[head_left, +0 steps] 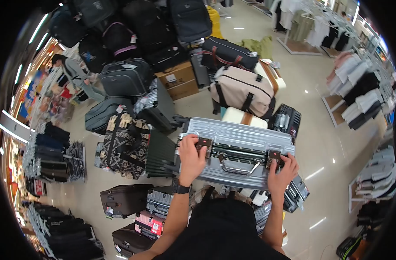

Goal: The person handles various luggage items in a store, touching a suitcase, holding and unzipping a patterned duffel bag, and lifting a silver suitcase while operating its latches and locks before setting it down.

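A silver ribbed hard-shell suitcase [241,130] lies on its side in front of me, its handle [236,169] and dark seam facing up. My left hand [192,159], with a dark watch on the wrist, rests at the dark latch [205,147] near the left end. At the right latch [273,159] is my right hand [283,174], thumb and fingers bent around it. Both hands have their fingers apart, touching the latches without gripping the case. A small tag hangs by the handle.
Behind the case stand a beige duffel bag [237,89] and a white case [245,117]. A patterned bag [125,145] and dark suitcases [124,78] are at the left. Clothes racks [358,86] line the right. A person [74,73] stands at the far left.
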A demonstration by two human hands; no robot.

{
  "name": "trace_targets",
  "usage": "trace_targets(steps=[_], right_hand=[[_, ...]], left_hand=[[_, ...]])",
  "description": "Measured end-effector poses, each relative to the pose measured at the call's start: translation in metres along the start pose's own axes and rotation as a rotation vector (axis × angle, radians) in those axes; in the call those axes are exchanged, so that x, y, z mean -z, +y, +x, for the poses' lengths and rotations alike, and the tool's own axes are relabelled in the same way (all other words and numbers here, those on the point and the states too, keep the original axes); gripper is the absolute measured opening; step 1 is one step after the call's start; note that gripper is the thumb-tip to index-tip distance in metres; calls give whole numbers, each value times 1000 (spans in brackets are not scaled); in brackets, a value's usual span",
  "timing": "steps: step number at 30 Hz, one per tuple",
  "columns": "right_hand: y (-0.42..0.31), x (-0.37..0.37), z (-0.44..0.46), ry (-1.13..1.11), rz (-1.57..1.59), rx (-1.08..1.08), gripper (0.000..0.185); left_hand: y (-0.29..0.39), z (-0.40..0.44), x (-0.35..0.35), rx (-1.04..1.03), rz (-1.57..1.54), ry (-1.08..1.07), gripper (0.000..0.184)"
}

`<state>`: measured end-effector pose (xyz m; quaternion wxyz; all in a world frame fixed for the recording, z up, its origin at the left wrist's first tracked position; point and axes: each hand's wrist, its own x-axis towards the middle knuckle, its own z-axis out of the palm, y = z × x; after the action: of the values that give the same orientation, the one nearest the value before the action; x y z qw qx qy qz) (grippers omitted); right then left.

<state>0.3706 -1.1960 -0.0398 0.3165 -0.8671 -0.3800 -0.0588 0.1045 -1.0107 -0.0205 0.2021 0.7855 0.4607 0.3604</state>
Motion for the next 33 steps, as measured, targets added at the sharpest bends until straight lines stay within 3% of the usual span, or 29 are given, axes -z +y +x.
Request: trace_targets(steps=[8,10,12,14,17,18,19,20,22,23,25,28,30,33], right_hand=[[15,15,4,-36,165,83,36],[48,13,8,-53,598,-100,34],[95,8,13,-55,710,-273,38],[161,-8,12,-210,665,-221,43],[228,-39,-11,-565,918,-384,48],[260,-57,-33,-476,948,-563,55],[292,-63,-45,-615,389,-141,73],[331,-87,-68,-503,470,-150,88],[329,-92,-67,-538,612,-394,86],[333,-98,-65,-542,617,-390,86],[339,-107,-69,-362,507,-153,70],[334,-112,-75,-292,509,-222,66],[319,-111,-78,-265,558,-305,64],[293,-108,-82,-240,690,-414,60]], left_hand=[[4,5,-9,56,75,126,36],[3,6,-11,57,72,154,35],[1,6,-8,97,29,98,33],[3,4,-4,97,28,84,33],[-1,0,3,87,-5,25,33],[-3,-1,5,74,-36,-25,34],[-5,-3,9,91,-61,-77,39],[-4,-4,16,103,-55,-62,39],[1,-3,28,61,67,-98,48],[0,-3,29,69,129,-20,52],[-10,-5,20,147,242,70,55],[-25,-4,17,244,430,217,66],[-23,6,29,633,201,-151,76],[-36,2,22,605,117,-80,79]])
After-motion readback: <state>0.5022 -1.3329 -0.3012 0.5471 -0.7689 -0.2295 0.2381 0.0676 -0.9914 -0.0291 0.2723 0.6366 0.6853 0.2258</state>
